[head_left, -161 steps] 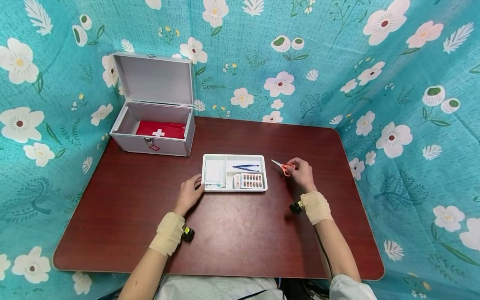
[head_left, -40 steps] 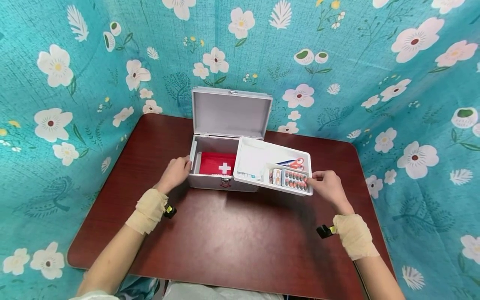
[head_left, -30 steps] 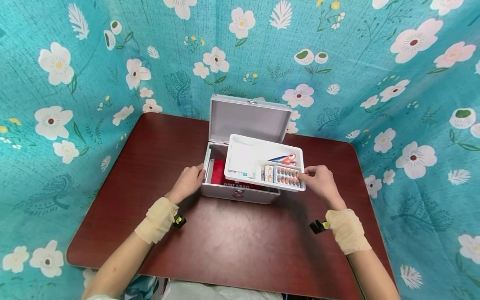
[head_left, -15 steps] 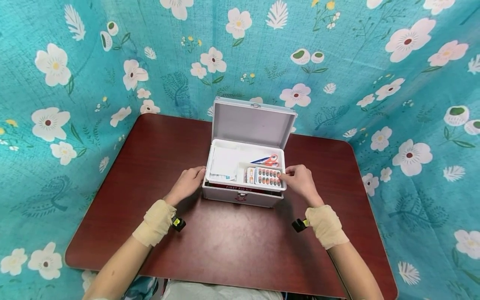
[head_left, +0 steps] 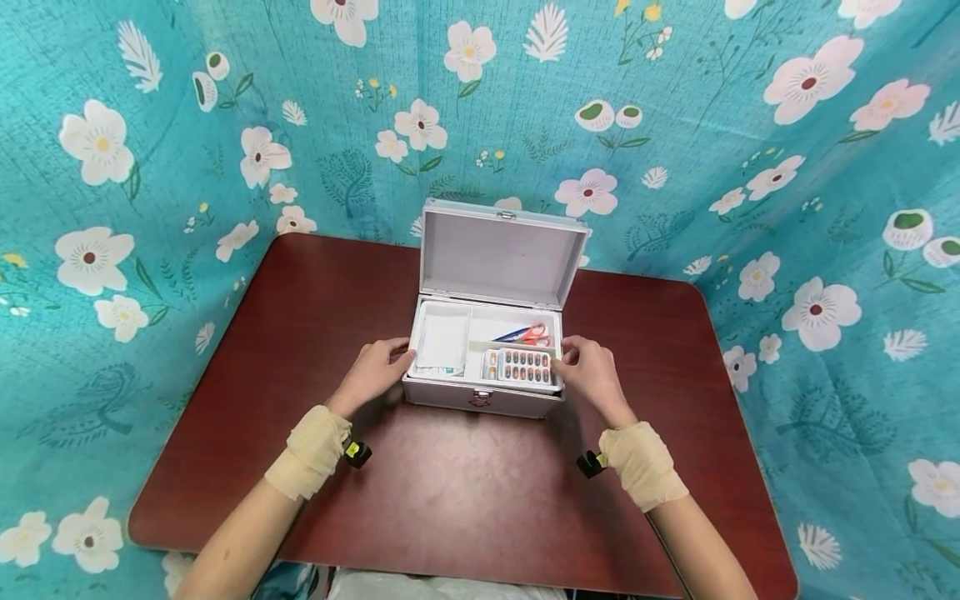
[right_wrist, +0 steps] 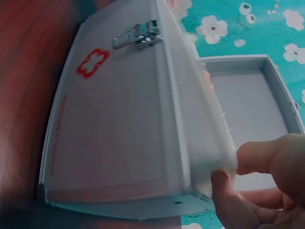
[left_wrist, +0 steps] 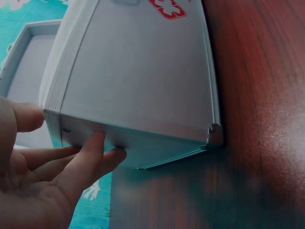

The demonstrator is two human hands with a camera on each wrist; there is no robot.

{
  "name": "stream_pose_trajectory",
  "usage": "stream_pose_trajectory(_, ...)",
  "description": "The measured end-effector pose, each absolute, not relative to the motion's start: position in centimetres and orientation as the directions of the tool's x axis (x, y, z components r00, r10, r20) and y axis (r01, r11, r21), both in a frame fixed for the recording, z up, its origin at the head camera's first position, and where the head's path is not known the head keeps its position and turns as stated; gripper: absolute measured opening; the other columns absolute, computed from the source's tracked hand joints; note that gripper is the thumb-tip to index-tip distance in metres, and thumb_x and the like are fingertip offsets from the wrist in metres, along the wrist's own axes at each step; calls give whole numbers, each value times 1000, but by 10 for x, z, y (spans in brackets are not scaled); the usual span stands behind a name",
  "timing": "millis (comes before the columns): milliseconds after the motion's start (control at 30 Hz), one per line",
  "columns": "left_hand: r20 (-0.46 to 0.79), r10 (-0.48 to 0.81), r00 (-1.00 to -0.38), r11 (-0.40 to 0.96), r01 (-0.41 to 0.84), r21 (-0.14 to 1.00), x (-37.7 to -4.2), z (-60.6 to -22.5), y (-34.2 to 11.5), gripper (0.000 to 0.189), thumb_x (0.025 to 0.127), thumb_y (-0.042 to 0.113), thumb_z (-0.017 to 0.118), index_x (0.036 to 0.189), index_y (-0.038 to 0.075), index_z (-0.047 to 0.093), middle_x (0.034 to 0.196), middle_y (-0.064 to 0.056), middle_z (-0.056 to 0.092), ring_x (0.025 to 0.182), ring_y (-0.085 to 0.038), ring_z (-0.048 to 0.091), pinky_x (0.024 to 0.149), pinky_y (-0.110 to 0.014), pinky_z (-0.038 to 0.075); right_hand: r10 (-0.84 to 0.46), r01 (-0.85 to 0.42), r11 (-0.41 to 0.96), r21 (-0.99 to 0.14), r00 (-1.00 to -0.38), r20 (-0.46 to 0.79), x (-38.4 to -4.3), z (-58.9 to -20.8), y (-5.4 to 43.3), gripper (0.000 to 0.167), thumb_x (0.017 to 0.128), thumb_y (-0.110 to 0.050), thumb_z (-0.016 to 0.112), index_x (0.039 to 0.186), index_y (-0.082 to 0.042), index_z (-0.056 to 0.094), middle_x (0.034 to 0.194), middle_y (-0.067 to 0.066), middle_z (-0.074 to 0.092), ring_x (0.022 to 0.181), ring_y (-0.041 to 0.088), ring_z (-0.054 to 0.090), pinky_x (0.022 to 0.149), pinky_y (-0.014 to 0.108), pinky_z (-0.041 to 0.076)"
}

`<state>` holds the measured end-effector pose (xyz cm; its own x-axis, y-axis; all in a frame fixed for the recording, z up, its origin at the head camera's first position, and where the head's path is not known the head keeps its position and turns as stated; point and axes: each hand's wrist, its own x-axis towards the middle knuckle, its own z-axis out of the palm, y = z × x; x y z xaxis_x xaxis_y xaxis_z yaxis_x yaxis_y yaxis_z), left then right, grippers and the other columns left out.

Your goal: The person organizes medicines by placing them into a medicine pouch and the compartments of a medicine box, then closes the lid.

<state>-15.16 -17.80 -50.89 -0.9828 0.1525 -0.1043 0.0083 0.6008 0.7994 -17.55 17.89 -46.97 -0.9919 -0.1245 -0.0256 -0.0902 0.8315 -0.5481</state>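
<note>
A silver first-aid box (head_left: pixel 442 395) stands on the table with its lid (head_left: pixel 502 258) raised. Inside its top sits a white divided tray (head_left: pixel 474 365), the right end slightly proud of the rim. White packets (head_left: pixel 441 340) fill the left compartment; blue tweezers (head_left: pixel 507 336) and orange-handled scissors (head_left: pixel 536 335) lie at the back right, capsule blister packs (head_left: pixel 527 367) in front. My left hand (head_left: pixel 375 372) grips the box's left end, thumb at the top edge, fingers against the outer wall (left_wrist: pixel 138 71). My right hand (head_left: pixel 594 373) pinches the tray's right rim (right_wrist: pixel 219 138) between thumb and finger.
The dark red wooden table (head_left: pixel 465 500) reaches out around the box. A teal flowered curtain (head_left: pixel 360 100) hangs close behind the lid and along both sides. Each wrist carries a small black camera (head_left: pixel 357 453) under a beige wrap. A metal latch (right_wrist: pixel 140 36) hangs on the box front.
Earlier the scissors were in my right hand beside the tray on the table. Since then the box has moved right, and the tray has come leftward and down into it, covering the red pouch.
</note>
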Motion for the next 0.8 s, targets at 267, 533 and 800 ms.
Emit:
stream_pose_trajectory(267,-91,157,-983,564,14,826,-152,-511,-176,46,100,21,57,136,-7,56,127,-24,66,116,-33,67,98,-44,56,-148,-195,874,-445,-979,138,-163,-488,169,29,85,-12,72,111,2,73,90,15,56,78,29,57,69,47,51)
stream_pose_trajectory(533,-93,172,-981,598,29,801,-155,-509,-174,47,99,20,57,136,-10,54,128,-27,65,115,-36,67,98,-46,56,-143,-214,825,-524,-974,173,-161,-504,170,40,88,-6,67,128,-6,68,98,13,48,78,26,51,68,47,50)
stream_pose_trajectory(800,-136,219,-966,644,38,764,-175,-497,-187,50,103,30,53,138,-6,53,133,-24,62,119,-37,64,102,-50,53,-142,-224,726,-651,-974,177,-187,-489,187,48,88,-8,68,136,-4,58,97,20,66,88,33,63,80,44,53)
